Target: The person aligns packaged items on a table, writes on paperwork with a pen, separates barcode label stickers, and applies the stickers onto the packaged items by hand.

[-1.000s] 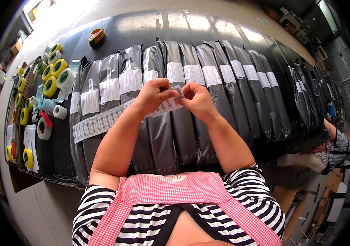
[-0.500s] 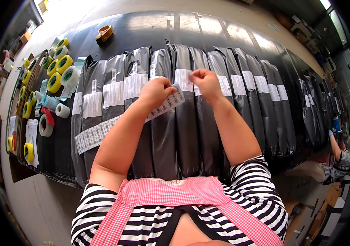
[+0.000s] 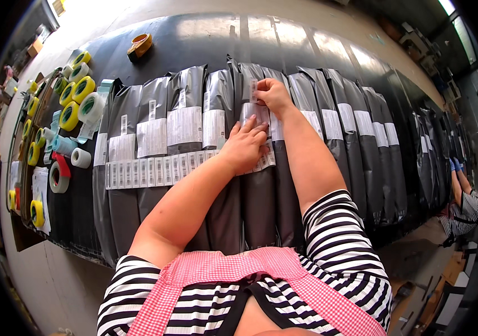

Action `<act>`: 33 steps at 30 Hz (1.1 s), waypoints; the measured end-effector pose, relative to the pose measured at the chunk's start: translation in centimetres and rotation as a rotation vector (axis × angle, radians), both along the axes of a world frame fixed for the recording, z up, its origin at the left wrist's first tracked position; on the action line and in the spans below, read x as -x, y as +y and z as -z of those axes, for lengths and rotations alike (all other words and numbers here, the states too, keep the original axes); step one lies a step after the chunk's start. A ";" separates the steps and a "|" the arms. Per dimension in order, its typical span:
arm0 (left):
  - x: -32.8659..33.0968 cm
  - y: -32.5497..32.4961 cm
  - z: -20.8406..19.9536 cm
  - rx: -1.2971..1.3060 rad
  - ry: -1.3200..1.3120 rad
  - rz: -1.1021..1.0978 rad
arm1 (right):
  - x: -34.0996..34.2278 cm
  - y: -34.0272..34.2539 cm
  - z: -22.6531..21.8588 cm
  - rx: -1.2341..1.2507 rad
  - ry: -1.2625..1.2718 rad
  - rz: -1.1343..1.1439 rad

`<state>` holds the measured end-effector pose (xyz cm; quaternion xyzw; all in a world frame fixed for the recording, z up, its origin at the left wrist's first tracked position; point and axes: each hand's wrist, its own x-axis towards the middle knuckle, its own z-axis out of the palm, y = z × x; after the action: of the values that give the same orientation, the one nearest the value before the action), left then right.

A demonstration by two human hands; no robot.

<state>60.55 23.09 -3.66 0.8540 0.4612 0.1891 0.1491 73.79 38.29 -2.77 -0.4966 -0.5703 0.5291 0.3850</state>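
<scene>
"Now, where is the small barcode label (image 3: 253, 89) found, and how is it held?"

"It is laid against the upper part of a grey plastic bag (image 3: 250, 71), above the larger white label (image 3: 254, 112); its right edge appears to be pinched by the right hand (image 3: 274, 97). The left hand (image 3: 243, 147) is spread over the same bag and the label strip (image 3: 155, 171)."

"How should it be expected to handle?"

"Probably as light, thin and easily creased, with a sticky back presumed. It is best taken by an edge; the bag, judged slick and soft, is best steadied with a flat palm."
</scene>
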 end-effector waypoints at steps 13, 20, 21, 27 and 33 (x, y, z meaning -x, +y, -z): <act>-0.5 -1.1 -0.1 -0.035 0.043 -0.058 | 0.0 0.0 0.8 0.001 0.041 -0.018; -0.4 -1.2 -0.1 -0.024 0.040 -0.055 | 0.6 0.1 1.7 -0.139 -0.065 0.010; -0.4 -1.1 -0.2 -0.024 0.041 -0.054 | 0.6 0.0 1.8 -0.168 -0.086 0.020; -0.3 -1.1 -0.1 -0.021 0.047 -0.049 | 1.0 -0.6 1.9 -0.208 -0.132 0.002; -0.2 -0.9 -0.2 -0.017 0.050 -0.036 | 0.8 -0.6 1.0 -0.244 -0.320 -0.037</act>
<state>60.73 22.23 -3.42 0.8512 0.4784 0.1744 0.1271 73.01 37.66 -3.78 -0.5132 -0.6932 0.3774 0.3371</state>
